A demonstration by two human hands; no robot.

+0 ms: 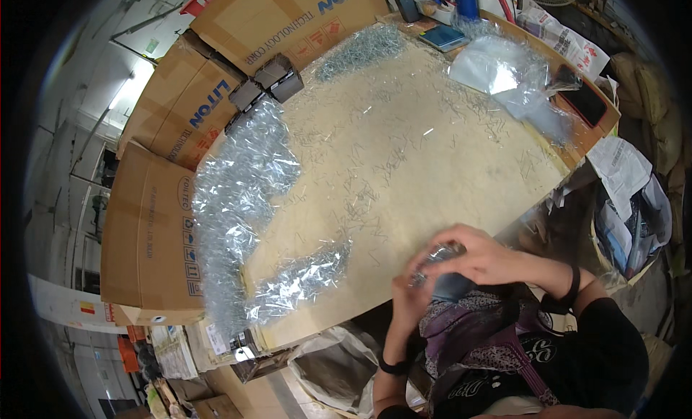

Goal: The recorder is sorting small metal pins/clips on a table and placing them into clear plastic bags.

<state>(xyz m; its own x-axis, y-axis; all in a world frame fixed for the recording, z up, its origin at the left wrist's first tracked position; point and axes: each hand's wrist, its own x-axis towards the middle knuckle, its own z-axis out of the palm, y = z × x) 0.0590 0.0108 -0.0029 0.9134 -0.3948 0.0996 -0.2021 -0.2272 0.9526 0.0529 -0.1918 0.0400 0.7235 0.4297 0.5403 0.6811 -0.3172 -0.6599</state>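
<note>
Near the table's front edge, my left hand and my right hand are brought together around a small bunch of thin shiny pins. Fingers of both hands curl round it and partly cover it, so single pieces cannot be made out. Left of my hands lies a low pile of similar silvery pins. A much larger heap runs along the table's left side, and another heap lies at the far edge. Loose pins are scattered over the pale tabletop.
Cardboard boxes wall off the left and far sides. Small dark boxes stand beside the heap. At the right are clear plastic bags and a phone. An open sack sits below the front edge, a lined bin to the right.
</note>
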